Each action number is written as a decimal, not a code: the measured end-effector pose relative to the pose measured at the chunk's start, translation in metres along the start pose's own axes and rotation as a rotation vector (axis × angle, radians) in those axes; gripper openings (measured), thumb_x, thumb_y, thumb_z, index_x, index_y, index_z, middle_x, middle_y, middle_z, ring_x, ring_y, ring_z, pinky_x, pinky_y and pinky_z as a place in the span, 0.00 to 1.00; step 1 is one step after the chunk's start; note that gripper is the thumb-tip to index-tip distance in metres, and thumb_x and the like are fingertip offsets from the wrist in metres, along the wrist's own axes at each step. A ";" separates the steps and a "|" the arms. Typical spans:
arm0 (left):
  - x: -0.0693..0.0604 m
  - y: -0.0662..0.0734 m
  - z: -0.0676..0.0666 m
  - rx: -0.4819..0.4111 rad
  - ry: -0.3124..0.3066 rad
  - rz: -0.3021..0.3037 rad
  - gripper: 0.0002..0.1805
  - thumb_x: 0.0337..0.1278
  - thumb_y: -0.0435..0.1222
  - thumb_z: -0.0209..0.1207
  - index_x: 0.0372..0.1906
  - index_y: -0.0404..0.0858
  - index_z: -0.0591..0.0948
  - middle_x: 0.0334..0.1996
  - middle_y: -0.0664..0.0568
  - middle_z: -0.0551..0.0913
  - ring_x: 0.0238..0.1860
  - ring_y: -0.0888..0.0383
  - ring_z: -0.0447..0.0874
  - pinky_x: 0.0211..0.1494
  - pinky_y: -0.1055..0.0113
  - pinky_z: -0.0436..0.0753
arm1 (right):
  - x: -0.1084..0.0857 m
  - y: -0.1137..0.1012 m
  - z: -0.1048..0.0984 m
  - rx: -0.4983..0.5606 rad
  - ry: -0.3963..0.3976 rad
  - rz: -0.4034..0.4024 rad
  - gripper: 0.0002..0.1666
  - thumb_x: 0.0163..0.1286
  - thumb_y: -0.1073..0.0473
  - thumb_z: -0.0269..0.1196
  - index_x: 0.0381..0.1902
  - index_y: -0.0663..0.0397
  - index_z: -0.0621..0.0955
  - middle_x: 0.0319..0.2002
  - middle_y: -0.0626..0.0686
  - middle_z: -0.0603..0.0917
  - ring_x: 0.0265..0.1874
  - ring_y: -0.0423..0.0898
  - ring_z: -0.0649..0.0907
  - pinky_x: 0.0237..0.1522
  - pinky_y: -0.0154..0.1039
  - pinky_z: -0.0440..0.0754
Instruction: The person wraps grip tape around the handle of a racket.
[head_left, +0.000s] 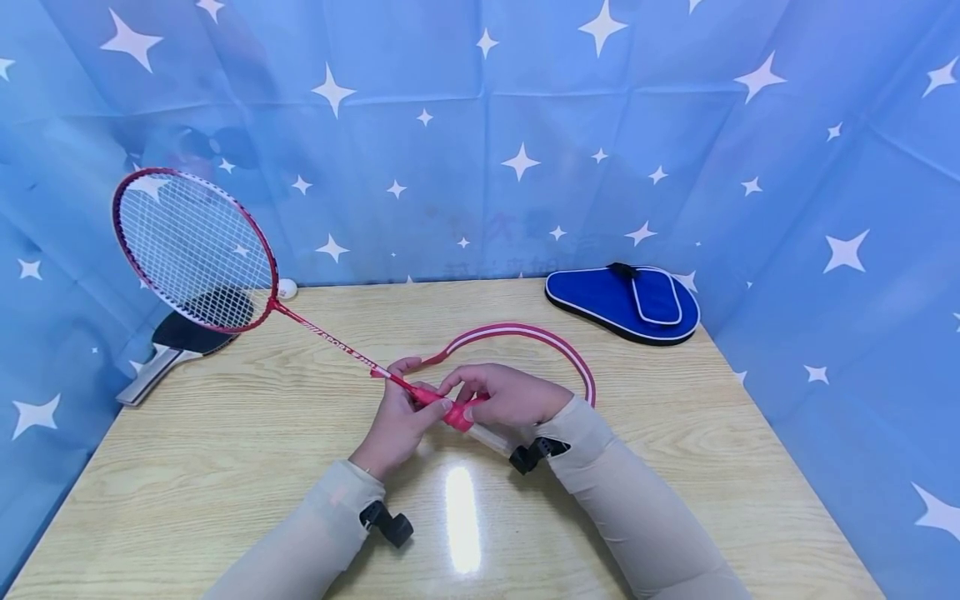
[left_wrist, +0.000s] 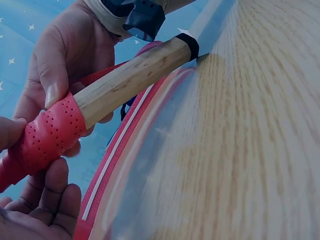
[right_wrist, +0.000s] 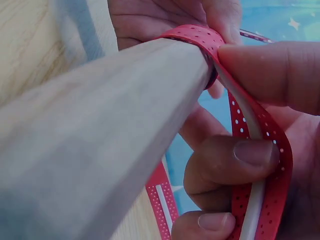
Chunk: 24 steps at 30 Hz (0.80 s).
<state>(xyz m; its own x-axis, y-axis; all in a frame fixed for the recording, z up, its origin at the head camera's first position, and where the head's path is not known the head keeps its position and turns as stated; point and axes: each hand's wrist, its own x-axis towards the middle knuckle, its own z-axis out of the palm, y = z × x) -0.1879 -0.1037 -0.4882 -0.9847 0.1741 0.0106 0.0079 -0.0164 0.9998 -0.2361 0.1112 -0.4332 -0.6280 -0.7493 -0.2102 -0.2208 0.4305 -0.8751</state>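
Note:
A red and white badminton racket (head_left: 330,337) is held up at a slant, its strung head at the upper left. The left hand (head_left: 397,425) grips it at the top of the handle, thumb on the red wrap. Perforated red grip tape (left_wrist: 52,130) covers the upper handle; the bare wooden handle (left_wrist: 135,75) shows below, with a black band at its end. The right hand (head_left: 513,396) pinches the tape at the lower edge of the wrap; in the right wrist view the loose strip (right_wrist: 260,135) runs through its fingers (right_wrist: 255,152). The tape's tail (head_left: 510,328) curves over the table.
At the table's back left lie a table tennis paddle (head_left: 161,367), dark-faced and partly behind the racket head, and a white ball (head_left: 287,288). A blue paddle case (head_left: 622,304) with white piping is at the back right. A blue star-patterned curtain (head_left: 480,150) hangs behind the table (head_left: 262,467).

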 end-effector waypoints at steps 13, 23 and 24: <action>-0.001 0.001 -0.001 0.062 0.001 -0.026 0.47 0.63 0.31 0.70 0.78 0.38 0.52 0.47 0.41 0.85 0.43 0.53 0.85 0.49 0.70 0.82 | 0.002 0.002 0.002 -0.010 0.001 -0.005 0.28 0.66 0.70 0.69 0.59 0.39 0.80 0.44 0.48 0.90 0.43 0.49 0.86 0.50 0.45 0.84; 0.000 0.000 -0.001 0.037 -0.005 -0.009 0.45 0.64 0.28 0.67 0.76 0.36 0.51 0.45 0.42 0.85 0.41 0.55 0.84 0.46 0.71 0.82 | 0.001 0.000 0.002 -0.029 0.003 -0.009 0.30 0.68 0.70 0.68 0.64 0.40 0.79 0.46 0.47 0.90 0.44 0.47 0.87 0.50 0.43 0.84; 0.001 0.000 -0.002 0.032 -0.006 -0.006 0.45 0.64 0.27 0.67 0.76 0.36 0.51 0.45 0.41 0.85 0.41 0.55 0.84 0.46 0.71 0.82 | 0.000 0.000 0.002 -0.022 0.000 -0.005 0.31 0.68 0.70 0.67 0.65 0.40 0.79 0.46 0.46 0.90 0.45 0.47 0.87 0.52 0.43 0.84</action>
<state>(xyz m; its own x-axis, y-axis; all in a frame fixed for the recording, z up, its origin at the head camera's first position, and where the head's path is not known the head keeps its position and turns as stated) -0.1887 -0.1053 -0.4879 -0.9837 0.1798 0.0046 0.0075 0.0158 0.9998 -0.2350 0.1099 -0.4343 -0.6272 -0.7512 -0.2057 -0.2400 0.4377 -0.8665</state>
